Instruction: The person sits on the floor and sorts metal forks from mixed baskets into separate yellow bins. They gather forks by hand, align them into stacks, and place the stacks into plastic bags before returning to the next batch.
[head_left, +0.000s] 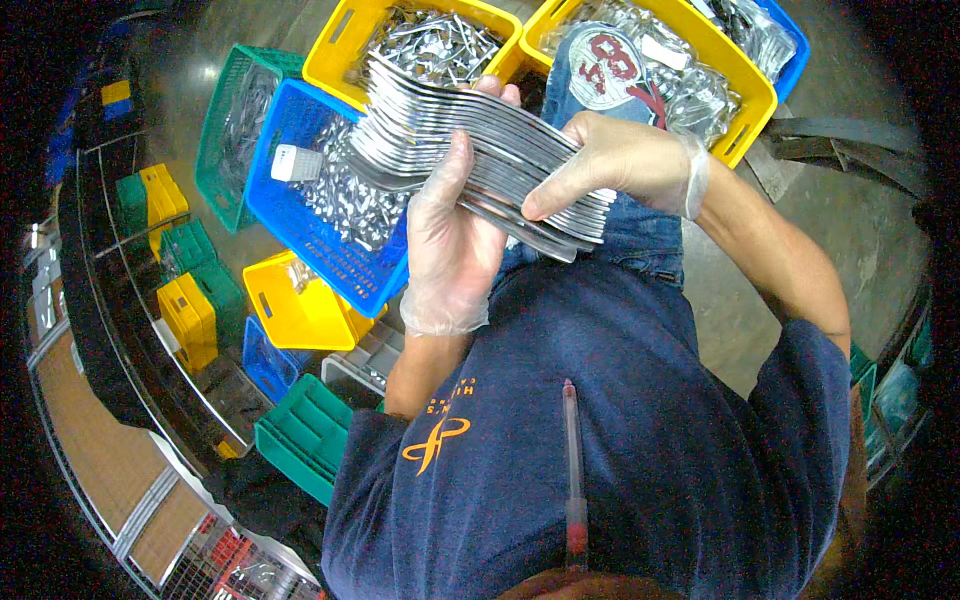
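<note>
A thick stack of nested stainless-steel cutlery (517, 139) lies across both hands above my lap. Its curved heads fan toward the upper left and its handle ends toward the lower right; the heads look like forks seen edge-on. My left hand (454, 240), in a clear disposable glove, cradles the stack from below, thumb over the near side and fingertips showing beyond the far side. My right hand (622, 154), gloved likewise, grips the handles, thumb on the near side. The right fingers are mostly hidden behind the stack. A few handles at the near edge sit slightly apart from the others.
Before me stand a yellow crate (330, 45) of loose cutlery and another yellow crate (757, 97) of plastic-bagged cutlery. A blue basket (274, 202) of small metal pieces and a green basket (217, 165) stand left. A yellow bin (300, 322) and green crate (307, 427) are nearer.
</note>
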